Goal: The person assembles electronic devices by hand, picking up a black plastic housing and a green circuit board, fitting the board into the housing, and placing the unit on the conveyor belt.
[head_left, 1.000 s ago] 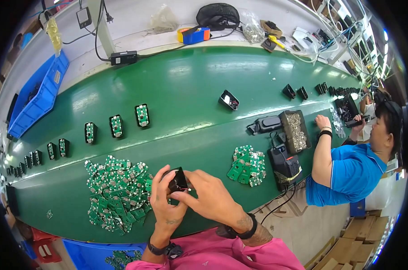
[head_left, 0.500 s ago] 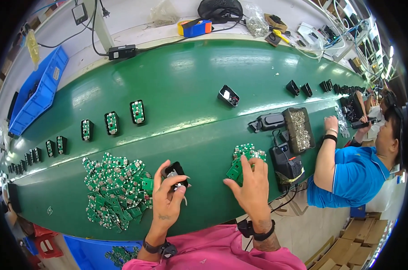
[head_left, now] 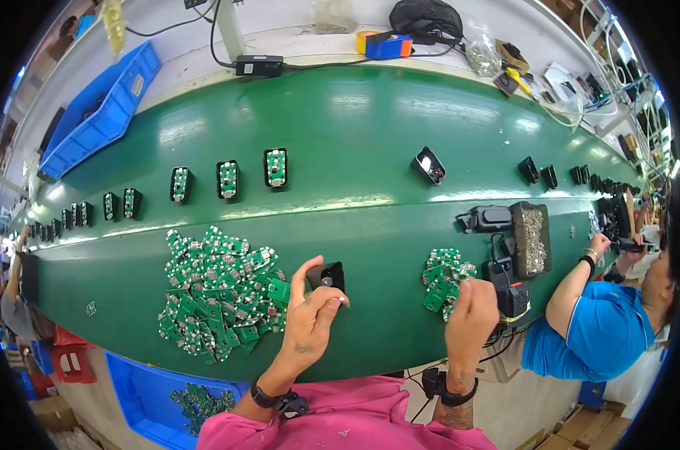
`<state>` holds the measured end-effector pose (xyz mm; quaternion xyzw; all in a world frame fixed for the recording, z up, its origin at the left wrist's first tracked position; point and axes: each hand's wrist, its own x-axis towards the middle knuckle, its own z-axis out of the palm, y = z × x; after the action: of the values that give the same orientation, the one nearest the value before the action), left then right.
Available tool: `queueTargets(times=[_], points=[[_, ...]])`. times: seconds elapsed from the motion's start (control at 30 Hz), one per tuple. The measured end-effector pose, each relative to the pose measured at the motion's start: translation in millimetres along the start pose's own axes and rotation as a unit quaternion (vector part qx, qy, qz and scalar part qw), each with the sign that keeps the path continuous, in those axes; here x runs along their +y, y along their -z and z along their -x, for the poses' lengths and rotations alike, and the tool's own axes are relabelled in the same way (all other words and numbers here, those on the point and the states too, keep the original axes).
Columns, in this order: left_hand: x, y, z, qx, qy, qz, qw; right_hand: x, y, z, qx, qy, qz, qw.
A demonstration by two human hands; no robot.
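My left hand [head_left: 311,322] is closed around a small black plastic housing [head_left: 332,274], its thumb and index finger gripping the sides above the green bench. Further right, my right hand [head_left: 471,319] is pinched at the near edge of a small heap of green circuit boards [head_left: 439,279]. Whatever sits between those fingertips is too small to make out. A much larger heap of circuit boards [head_left: 220,300] spreads just left of my left hand.
Black housings fitted with boards [head_left: 227,180] form a row at the left. One open housing [head_left: 430,166] lies beyond my hands. A tray of small metal parts [head_left: 533,238] and a black device [head_left: 507,289] stand at right, near a co-worker in blue [head_left: 599,326].
The view has turned, shifting the bench rightward in the picture. My right hand has gone from spread fingers over the small heap to a pinch at its edge. My left hand still holds the housing.
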<state>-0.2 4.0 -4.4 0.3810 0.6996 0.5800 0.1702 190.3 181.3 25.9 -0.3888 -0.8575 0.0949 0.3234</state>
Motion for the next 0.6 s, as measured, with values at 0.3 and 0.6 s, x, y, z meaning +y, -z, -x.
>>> queueTargets(times=[0.3, 0.6], points=[[12.6, 2.8, 1.2, -0.085, 0.065, 0.061, 0.992, -80.3, -27.8, 17.5, -0.178, -0.241, -0.569, 0.766], [5.7, 1.8, 1.5, -0.078, -0.041, -0.009, 0.996, -80.0, -42.1, 14.3, -0.223, -0.172, -0.449, 0.848]])
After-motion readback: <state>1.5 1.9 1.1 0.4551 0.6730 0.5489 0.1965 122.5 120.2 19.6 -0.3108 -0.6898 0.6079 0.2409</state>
